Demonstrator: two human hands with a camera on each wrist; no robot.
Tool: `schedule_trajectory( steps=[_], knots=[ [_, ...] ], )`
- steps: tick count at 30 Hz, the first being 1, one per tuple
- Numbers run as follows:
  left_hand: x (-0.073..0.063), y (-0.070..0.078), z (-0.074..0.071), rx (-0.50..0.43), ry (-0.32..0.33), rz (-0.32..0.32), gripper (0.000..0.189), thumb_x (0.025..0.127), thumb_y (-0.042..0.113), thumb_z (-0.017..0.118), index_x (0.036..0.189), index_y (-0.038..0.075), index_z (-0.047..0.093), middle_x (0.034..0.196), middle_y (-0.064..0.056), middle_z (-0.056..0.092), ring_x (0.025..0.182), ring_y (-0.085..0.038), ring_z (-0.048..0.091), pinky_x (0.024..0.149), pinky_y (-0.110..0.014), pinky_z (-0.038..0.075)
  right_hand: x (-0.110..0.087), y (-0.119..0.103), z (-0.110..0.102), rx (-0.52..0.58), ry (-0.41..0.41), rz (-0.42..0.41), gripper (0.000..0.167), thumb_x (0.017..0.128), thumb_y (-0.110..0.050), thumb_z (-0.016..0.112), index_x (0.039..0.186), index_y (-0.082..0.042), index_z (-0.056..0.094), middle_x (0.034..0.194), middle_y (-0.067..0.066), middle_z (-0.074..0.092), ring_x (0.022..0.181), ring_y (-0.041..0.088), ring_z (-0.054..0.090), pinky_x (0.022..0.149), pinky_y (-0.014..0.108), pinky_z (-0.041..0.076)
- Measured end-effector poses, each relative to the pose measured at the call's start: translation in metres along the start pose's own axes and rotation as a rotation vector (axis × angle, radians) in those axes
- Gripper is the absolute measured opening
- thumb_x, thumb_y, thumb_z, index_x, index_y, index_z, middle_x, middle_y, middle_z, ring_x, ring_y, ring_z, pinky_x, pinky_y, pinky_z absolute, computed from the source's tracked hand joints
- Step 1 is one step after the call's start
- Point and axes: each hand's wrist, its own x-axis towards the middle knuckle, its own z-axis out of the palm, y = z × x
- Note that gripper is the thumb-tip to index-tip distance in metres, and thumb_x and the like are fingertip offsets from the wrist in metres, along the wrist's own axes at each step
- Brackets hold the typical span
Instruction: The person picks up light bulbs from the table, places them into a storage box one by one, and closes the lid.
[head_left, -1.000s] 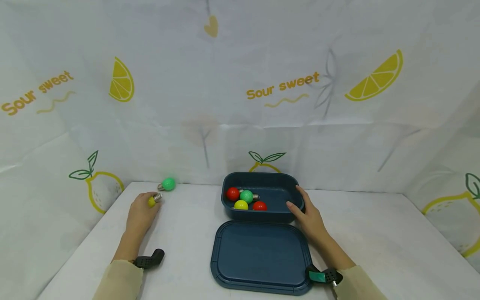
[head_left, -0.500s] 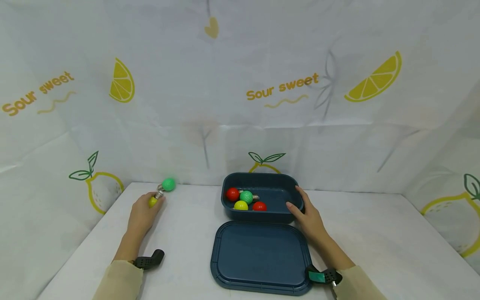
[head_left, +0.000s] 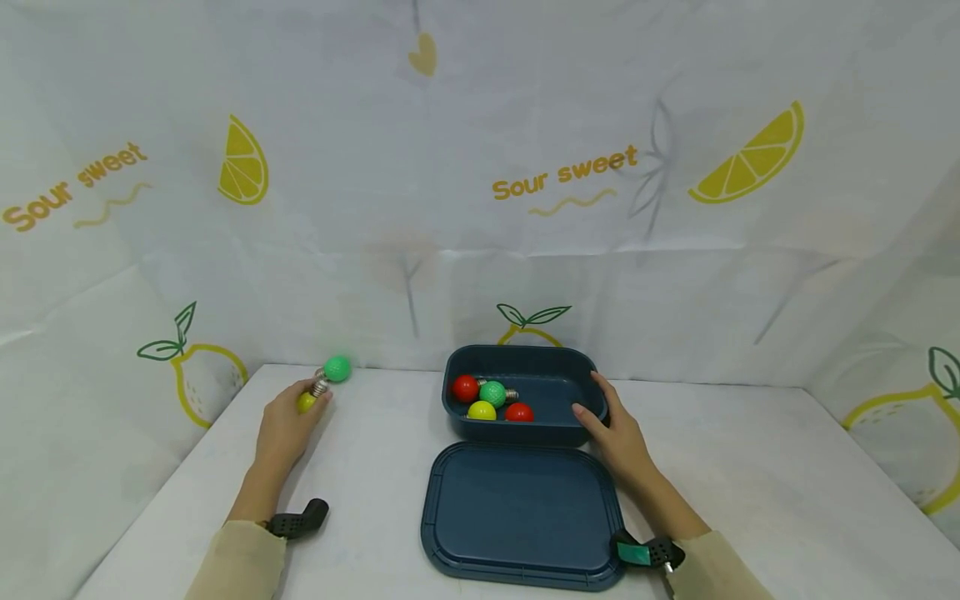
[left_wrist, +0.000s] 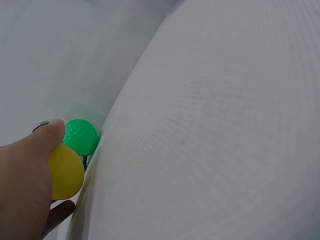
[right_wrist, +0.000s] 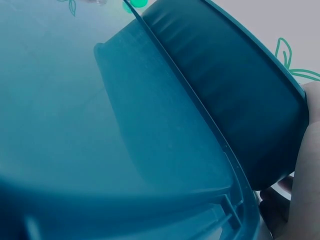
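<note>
Over on the left of the desk, the person's left hand has thumb and fingers pinched on a yellow bulb, its metal base poking up. Right behind it sits a loose green bulb, close to the cloth backdrop; I can't tell whether the two bulbs touch. That closeness looks like the main hazard: a careless nudge from the fingers could set the green one rolling, since it is round and nothing holds it.

The right hand is clamped on the right end of the dark blue box, where four bulbs lie mostly leftward. If that grip pulls or tips, I'd expect them to roll and knock together. The lid lies flat just in front, and the wrist strap overlaps its right edge, so a sweeping arm might drag it.
</note>
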Motion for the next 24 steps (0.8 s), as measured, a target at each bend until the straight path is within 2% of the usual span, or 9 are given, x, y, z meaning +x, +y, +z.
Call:
schedule_trajectory(
  steps=[5,12,24],
  knots=[
    [-0.0017,0.0008,-0.0001,-0.002,-0.009,0.014,0.057,0.103,0.041,0.057,0.142,0.000,0.053,0.141,-0.027,0.058,0.130,-0.046,0.053,0.108,-0.060,0.043,0.0009,0.0008,0.0006,-0.001,0.003,-0.005,0.073,0.103,-0.047,0.050,0.163,-0.023,0.016,0.167,0.021,0.022,0.152,0.046,0.027,0.118,0.070,0.026],
    [-0.0017,0.0013,0.0014,0.009,-0.021,0.009,0.057,0.103,0.042,0.056,0.140,-0.001,0.054,0.140,-0.028,0.058,0.132,-0.047,0.052,0.110,-0.061,0.042,0.0004,0.0015,0.0013,0.000,0.012,-0.016,0.073,0.103,-0.047,0.051,0.163,-0.023,0.017,0.167,0.021,0.022,0.151,0.046,0.028,0.117,0.070,0.027],
    [-0.0001,-0.0016,0.0056,-0.039,-0.009,0.003,0.058,0.103,0.044,0.055,0.138,-0.001,0.056,0.138,-0.028,0.060,0.128,-0.045,0.056,0.108,-0.058,0.045,0.0014,-0.0005,0.0018,-0.039,0.019,0.015,0.073,0.103,-0.049,0.050,0.163,-0.024,0.017,0.167,0.021,0.024,0.151,0.046,0.030,0.118,0.068,0.028]
  ],
)
